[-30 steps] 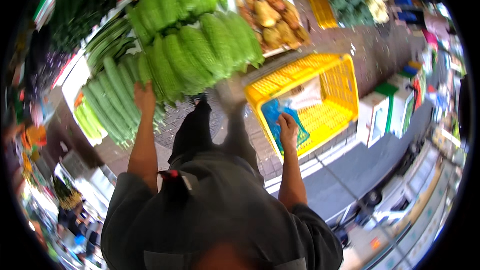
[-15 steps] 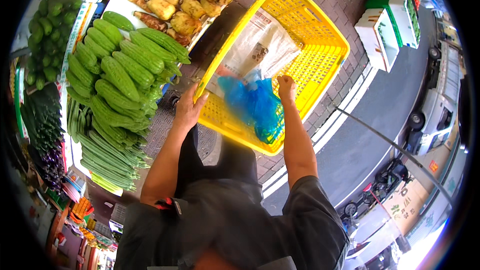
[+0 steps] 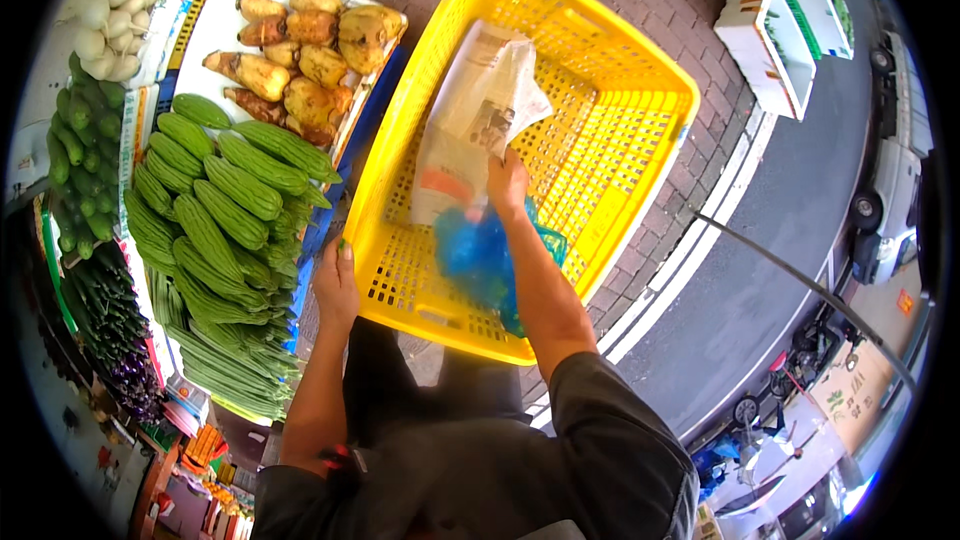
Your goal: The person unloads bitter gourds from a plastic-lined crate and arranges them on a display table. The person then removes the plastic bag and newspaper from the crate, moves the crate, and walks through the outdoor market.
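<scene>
Work has shifted from bag (image 3: 468,258) to paper (image 3: 470,115) at the crate (image 3: 628,52)'s ten o'clock, right hand (image 3: 508,183) fingers curled at its edge, left hand (image 3: 335,288) at eight, both grips unclear.

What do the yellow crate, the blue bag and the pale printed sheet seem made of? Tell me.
Yellow crate: probably moulded plastic, slightly glossy, given its regular slots.
Blue bag: likely thin plastic film, crumpled and apparently see-through, though blurred.
Pale printed sheet: matt, creased; paper or woven plastic, I can't tell which.
</scene>
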### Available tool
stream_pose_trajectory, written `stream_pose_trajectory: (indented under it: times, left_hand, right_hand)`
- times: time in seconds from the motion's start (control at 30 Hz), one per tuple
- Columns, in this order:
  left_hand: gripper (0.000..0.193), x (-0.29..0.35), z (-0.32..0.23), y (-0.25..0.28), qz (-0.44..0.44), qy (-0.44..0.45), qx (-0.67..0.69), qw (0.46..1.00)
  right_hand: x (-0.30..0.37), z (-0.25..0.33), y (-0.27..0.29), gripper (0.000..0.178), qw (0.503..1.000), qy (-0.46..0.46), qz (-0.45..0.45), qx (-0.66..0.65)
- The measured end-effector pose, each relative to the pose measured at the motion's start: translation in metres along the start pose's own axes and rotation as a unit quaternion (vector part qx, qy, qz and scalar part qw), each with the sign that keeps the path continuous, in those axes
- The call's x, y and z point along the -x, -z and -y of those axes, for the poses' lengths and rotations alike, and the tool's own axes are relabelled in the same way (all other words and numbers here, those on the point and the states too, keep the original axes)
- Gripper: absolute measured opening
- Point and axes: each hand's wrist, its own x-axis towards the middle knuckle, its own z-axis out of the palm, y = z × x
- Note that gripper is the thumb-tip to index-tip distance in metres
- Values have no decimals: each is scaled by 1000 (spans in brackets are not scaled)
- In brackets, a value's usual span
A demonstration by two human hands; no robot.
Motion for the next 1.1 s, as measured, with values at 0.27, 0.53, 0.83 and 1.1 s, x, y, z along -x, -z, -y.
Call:
stream_pose_trajectory:
  times: [0.27,0.53,0.83,1.1]
  left_hand:
    - [39,7,-30,11,-98,-179,-134,970]
    - [43,33,-95,27,279,113,395,868]
    - [22,9,-81,77,61,-30,556,828]
    - [46,-8,-66,168,-84,-9,502,861]
  right_hand:
    - [122,104,149,24,922,-141,161,-322]
    - [242,144,133,28,936,197,250,-147]
    - [260,159,158,43,966,181,176,-61]
    - [267,57,104,46,923,78,260,272]
